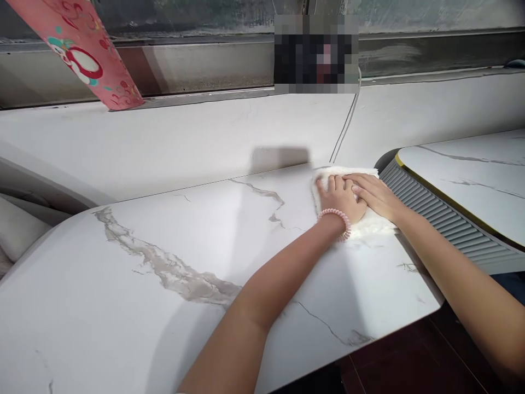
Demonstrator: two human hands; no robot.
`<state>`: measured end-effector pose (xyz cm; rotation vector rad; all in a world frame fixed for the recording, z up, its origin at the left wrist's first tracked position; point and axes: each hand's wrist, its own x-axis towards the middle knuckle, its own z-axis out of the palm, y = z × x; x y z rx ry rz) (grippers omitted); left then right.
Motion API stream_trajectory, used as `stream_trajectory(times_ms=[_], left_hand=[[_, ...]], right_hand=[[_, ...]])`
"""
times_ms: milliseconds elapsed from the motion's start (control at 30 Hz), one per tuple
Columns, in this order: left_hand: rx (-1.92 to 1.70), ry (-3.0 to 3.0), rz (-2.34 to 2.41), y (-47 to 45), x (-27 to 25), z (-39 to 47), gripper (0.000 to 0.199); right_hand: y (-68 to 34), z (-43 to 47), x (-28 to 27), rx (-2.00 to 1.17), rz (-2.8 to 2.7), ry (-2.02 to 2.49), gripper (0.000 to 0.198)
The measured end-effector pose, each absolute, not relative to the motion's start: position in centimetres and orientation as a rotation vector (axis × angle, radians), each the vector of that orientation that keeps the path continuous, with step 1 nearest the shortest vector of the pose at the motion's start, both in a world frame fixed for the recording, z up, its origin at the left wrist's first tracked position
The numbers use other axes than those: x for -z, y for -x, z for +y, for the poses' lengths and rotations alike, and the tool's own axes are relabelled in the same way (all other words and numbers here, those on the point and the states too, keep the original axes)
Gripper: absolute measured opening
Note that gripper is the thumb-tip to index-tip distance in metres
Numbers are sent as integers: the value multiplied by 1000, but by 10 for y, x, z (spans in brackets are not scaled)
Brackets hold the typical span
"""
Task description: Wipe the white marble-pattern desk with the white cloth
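A fluffy white cloth (369, 225) lies flat on the marble-patterned tabletop (197, 241), by its far right corner. My left hand (341, 198), with a pink coiled band at the wrist, rests on the cloth with fingers spread. Beside it, my right hand (377, 196) presses on the same cloth, its fingers stretched out and touching the back of the left hand. Both arms reach across from the near edge. The cloth's middle is covered by the hands.
Close on the right stands a second marbled top (484, 175) with a gold edge and grey ribbed side (443, 213). Behind the table runs a white wall ledge (184, 137). A pink patterned box (94, 60) leans at the window, and a thin cable (346, 126) hangs down.
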<state>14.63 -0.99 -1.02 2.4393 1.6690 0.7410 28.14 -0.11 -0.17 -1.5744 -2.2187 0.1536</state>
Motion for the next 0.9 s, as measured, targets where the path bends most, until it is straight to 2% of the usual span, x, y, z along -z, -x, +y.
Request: stream_trajectory(times_ms=[600, 900], left_hand=[[-643, -2350, 1709, -117, 8, 71, 47], [-596, -2357, 1730, -114, 5, 75, 50]], right_hand=[[-253, 96, 11, -159, -2202, 1466, 46], [-249, 101, 11, -181, -2186, 1455, 46]])
